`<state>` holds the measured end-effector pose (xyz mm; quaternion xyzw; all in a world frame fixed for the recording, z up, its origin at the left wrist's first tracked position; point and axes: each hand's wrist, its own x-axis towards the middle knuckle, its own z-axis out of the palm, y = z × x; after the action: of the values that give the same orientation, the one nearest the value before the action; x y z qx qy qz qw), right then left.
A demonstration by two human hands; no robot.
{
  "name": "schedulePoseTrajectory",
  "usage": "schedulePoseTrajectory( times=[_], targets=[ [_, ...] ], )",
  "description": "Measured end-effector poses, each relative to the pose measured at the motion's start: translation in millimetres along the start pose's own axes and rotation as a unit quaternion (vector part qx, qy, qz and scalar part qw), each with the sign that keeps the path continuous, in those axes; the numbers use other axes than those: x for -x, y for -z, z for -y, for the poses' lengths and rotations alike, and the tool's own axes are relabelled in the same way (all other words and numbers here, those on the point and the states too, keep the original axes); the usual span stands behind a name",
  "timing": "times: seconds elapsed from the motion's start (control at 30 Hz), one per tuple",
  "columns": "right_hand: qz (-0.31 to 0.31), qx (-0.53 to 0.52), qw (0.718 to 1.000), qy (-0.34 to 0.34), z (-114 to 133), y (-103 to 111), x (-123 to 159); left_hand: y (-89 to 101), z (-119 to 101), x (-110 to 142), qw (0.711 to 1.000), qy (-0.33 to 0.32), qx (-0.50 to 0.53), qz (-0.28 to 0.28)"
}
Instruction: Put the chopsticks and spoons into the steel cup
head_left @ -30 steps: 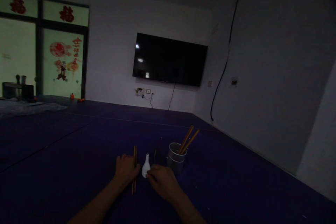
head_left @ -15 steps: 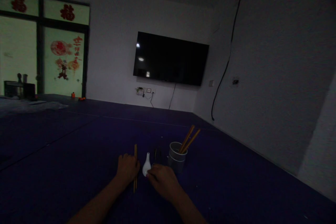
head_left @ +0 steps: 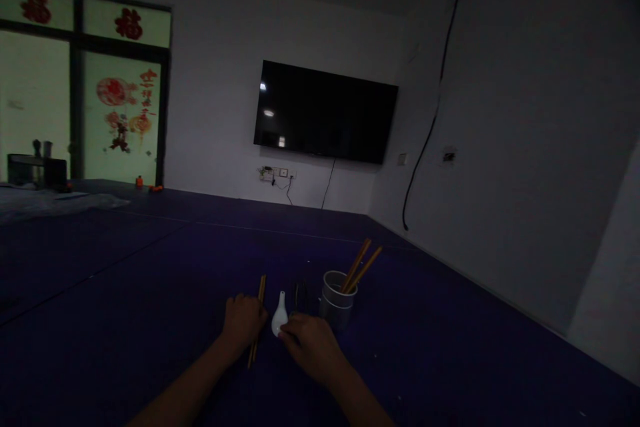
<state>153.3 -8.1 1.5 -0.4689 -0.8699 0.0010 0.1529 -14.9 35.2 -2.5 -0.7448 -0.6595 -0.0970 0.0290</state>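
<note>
Grey cup [head_left: 336, 310], one: set upright on the purple surface [head_left: 450, 340]. Leaning sticks [head_left: 356, 268], wooden: stood inside the cup, tilted to the right, their upper ends raised above its rim. Pair of chopsticks [head_left: 263, 285], wooden: placed left of the cup, slanted, held under the closed-in fingers of the left hand [head_left: 244, 321]. White spoon [head_left: 280, 315], one: placed left of the cup, between it and the chopsticks, its narrow end pointed away from the person. Right hand [head_left: 313, 345]: placed just left of the cup and on its near side, fingers drawn narrow, fingertips brought to the spoon's wide end; whether the spoon is gripped or only touched cannot be told. Dark item [head_left: 301, 295]: seen just left of the cup, its form lost in shadow. Television [head_left: 325, 112], wall-mounted: seen well beyond the cup.
</note>
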Motion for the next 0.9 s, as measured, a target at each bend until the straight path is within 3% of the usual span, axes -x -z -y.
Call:
schedulePoseTrajectory(
  times=[0.9],
  targets=[
    [0.01, 0.024, 1.0, -0.004, 1.9, 1.6, -0.2, 5.0, 0.5, -3.6, 0.999, 0.0, 0.003, 0.035]
  ],
)
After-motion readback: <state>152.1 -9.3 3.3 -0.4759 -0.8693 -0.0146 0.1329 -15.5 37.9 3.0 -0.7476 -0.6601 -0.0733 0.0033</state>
